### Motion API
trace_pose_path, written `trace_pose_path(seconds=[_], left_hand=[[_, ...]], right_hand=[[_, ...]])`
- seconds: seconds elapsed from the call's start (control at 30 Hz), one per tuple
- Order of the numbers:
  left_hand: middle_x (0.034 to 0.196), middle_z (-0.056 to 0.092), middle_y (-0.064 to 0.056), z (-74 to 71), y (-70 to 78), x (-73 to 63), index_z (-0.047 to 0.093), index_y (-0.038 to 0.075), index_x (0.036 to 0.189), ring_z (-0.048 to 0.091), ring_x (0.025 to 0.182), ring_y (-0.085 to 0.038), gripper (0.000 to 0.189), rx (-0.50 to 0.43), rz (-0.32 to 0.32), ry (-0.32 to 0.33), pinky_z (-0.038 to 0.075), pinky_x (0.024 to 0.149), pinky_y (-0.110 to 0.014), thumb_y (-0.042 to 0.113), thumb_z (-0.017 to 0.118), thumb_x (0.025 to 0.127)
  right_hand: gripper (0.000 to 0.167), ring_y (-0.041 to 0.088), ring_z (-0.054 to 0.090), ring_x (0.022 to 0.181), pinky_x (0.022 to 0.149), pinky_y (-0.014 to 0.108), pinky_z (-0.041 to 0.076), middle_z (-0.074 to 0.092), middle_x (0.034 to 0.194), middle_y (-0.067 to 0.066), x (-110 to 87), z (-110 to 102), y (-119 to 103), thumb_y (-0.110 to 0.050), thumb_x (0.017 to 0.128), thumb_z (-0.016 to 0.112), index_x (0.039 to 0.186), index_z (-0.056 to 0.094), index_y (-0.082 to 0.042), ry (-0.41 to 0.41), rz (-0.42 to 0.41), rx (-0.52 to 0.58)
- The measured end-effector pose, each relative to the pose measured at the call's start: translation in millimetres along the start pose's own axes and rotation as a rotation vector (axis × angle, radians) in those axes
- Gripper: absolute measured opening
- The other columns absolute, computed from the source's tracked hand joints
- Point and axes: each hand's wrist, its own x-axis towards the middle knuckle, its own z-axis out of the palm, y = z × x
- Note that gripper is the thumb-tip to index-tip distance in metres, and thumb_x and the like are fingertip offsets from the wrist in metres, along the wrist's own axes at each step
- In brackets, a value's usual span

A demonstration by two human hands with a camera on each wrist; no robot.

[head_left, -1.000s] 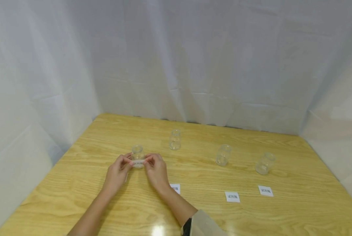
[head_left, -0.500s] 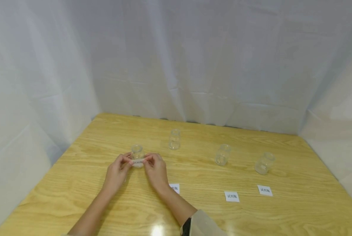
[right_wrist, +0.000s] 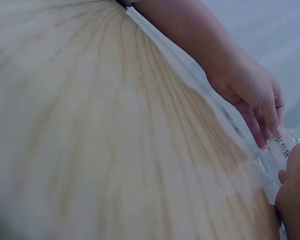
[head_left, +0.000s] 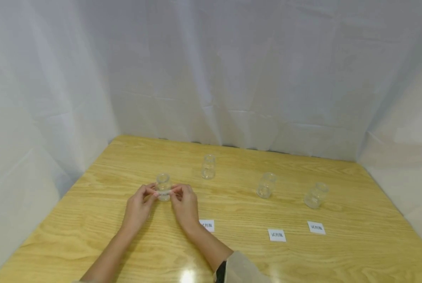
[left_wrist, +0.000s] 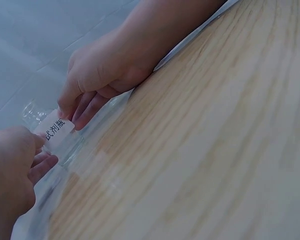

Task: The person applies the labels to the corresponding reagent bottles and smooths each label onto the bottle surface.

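A small clear glass bottle (head_left: 163, 181) stands upright on the table at left of centre. Across its near side lies a white paper label (left_wrist: 57, 131) with black Chinese characters reading 试剂瓶. My left hand (head_left: 137, 208) pinches the label's left end between thumb and index finger. At the other end, my right hand (head_left: 186, 206) pinches it the same way. Fingers of both hands reach around the sides of the glass. In the right wrist view, my right hand (right_wrist: 296, 192) covers part of the label, and the bottle is cut off by the frame's edge.
Three more clear glass bottles stand on the wooden table (head_left: 232, 259): one behind (head_left: 208, 167), a bottle (head_left: 266, 185) to the right, and a bottle (head_left: 316, 195) farther right. White labels (head_left: 277, 235) lie nearer; one label (head_left: 207, 225) is beside my right wrist. White curtains (head_left: 232, 78) enclose the table.
Both hands stay at the bottle, still pinching the label. The label now looks narrower between the fingertips. The whole head view has shifted very slightly.
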Motion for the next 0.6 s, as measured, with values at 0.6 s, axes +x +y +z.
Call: trace_pose_path(seconds=[0.6], left_hand=[[0.108, 0.060, -0.025, 1.6, 2.6, 0.1, 0.047, -0.005, 0.084, 0.058, 0.099, -0.036, 0.019, -0.051, -0.092, 0.044, 0.048, 0.080, -0.023, -0.004, 0.065, 0.082]], right_hand=[[0.004, 0.015, 0.061, 0.075, 0.067, 0.020, 0.051, 0.063, 0.084, 0.006, 0.6, -1.1, -0.1, 0.000, 0.083, 0.064, 0.084, 0.060, -0.001, 0.103, 0.057, -0.011]])
